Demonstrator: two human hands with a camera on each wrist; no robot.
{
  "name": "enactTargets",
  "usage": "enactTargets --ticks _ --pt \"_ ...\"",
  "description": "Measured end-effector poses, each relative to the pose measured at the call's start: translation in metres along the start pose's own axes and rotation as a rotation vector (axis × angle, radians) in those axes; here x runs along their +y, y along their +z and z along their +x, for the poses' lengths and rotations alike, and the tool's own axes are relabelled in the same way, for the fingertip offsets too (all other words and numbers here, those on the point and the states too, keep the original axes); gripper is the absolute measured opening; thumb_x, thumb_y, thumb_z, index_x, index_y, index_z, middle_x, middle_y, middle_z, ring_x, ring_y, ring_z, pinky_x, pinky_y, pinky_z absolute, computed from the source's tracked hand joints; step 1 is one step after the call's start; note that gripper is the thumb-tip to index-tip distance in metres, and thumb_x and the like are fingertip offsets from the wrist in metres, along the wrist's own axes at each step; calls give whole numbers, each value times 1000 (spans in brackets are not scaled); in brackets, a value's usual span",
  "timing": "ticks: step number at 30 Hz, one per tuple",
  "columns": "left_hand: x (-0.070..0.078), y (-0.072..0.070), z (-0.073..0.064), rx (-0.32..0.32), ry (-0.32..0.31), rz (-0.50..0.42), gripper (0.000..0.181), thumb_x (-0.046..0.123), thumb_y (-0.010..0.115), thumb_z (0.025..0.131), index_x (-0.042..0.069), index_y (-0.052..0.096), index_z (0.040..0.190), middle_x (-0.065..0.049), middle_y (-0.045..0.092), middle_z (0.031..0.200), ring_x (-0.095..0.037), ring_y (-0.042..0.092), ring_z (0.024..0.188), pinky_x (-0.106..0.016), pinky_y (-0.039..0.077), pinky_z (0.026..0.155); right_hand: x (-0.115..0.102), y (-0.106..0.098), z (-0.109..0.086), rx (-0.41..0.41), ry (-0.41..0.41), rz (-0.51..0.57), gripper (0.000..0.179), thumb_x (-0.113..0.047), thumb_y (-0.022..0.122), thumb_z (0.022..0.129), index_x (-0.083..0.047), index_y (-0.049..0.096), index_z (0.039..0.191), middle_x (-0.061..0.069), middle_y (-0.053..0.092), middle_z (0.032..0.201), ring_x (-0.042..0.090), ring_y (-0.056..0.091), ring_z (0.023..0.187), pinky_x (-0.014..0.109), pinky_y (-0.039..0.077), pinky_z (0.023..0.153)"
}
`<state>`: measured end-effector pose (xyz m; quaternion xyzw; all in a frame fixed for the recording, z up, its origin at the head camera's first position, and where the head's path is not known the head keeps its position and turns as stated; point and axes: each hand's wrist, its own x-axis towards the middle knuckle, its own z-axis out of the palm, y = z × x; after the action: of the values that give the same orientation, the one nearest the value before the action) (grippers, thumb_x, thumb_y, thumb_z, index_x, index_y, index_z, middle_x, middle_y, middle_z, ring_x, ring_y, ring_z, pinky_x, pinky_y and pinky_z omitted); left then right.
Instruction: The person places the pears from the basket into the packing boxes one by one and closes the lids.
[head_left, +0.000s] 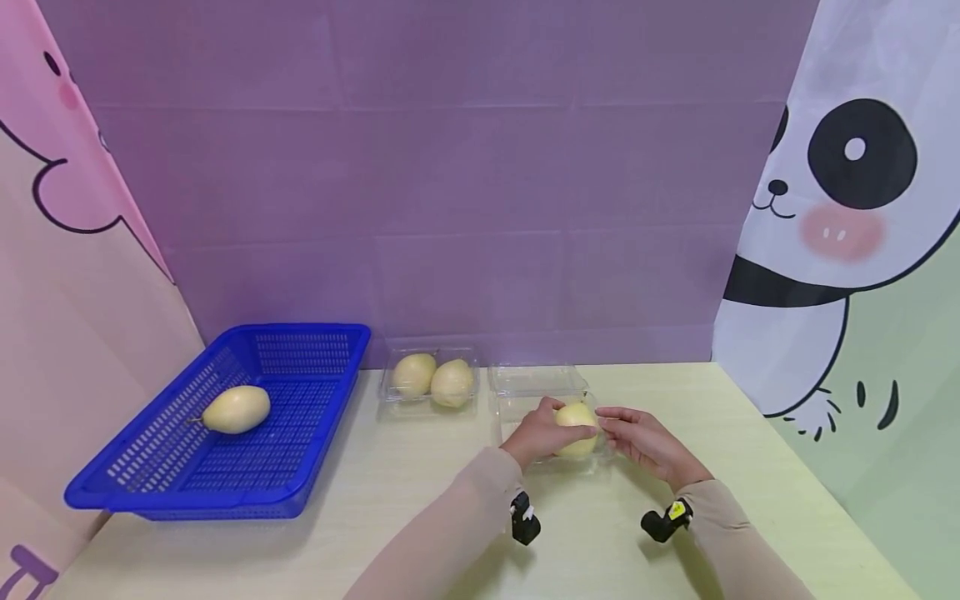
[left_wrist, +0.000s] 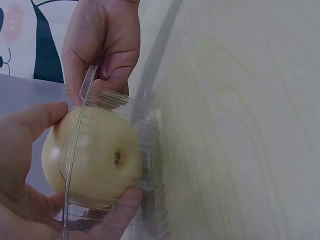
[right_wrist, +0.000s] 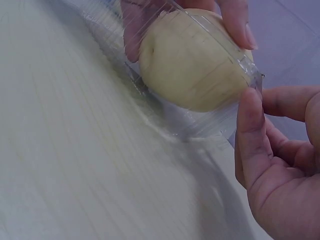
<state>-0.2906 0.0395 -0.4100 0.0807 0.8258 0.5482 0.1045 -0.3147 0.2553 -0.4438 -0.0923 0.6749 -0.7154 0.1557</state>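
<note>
A pale yellow pear (head_left: 574,414) sits inside the right part of a clear plastic clamshell box (head_left: 512,408), whose lid (head_left: 536,380) lies folded back towards the wall. My left hand (head_left: 537,432) grips the pear, thumb on the near side and fingers reaching round it inside the box. In the left wrist view, the dimpled end of the pear (left_wrist: 95,150) shows through the clear wall. My right hand (head_left: 651,446) pinches the box's right rim between thumb and forefinger, close beside the pear; the right wrist view shows this pinch at the box corner (right_wrist: 250,67).
Left of the open box stands another clear box (head_left: 382,385) holding two pears (head_left: 452,383). A blue plastic basket (head_left: 318,454) with one pear (head_left: 237,409) is on the left of the pale wooden table (head_left: 420,475). A purple backdrop (head_left: 465,183) rises behind.
</note>
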Motion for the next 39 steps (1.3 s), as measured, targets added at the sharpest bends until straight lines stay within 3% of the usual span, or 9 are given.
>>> enactTargets --ticks 9,23,31,35,39 --pt "1 0 -1 7 -26 21 69 44 79 84 6 48 132 -8 61 114 -18 60 92 -36 56 74 1 -3 1 -8 -3 1 43 -7 54 104 13 43 140 2 63 98 5 60 78 17 53 71" --pt "4 -2 0 -19 -57 69 72 46 75 86 4 45 136 -11 58 120 -19 58 87 -38 53 73 -1 -3 -2 -10 -10 3 44 -7 52 104 15 41 141 1 64 99 4 61 79 17 53 72" --pt "5 -4 0 -30 -75 105 75 46 73 85 7 44 142 -19 45 141 -28 58 106 -46 50 92 1 -2 -1 4 -1 1 43 -8 54 104 13 43 140 2 64 99 5 61 78 17 53 72" --pt "5 -6 -2 -44 -80 110 76 45 73 85 6 44 143 -20 43 144 -32 50 122 -50 44 100 4 -2 0 29 13 -7 43 -8 56 103 12 45 139 3 63 99 5 60 77 17 53 72" --pt "8 -10 -3 -65 -70 106 78 44 72 86 4 42 146 -19 44 145 -32 49 124 -50 42 103 4 -3 1 24 8 -3 43 -8 56 103 12 45 139 3 62 100 6 59 77 17 53 71"
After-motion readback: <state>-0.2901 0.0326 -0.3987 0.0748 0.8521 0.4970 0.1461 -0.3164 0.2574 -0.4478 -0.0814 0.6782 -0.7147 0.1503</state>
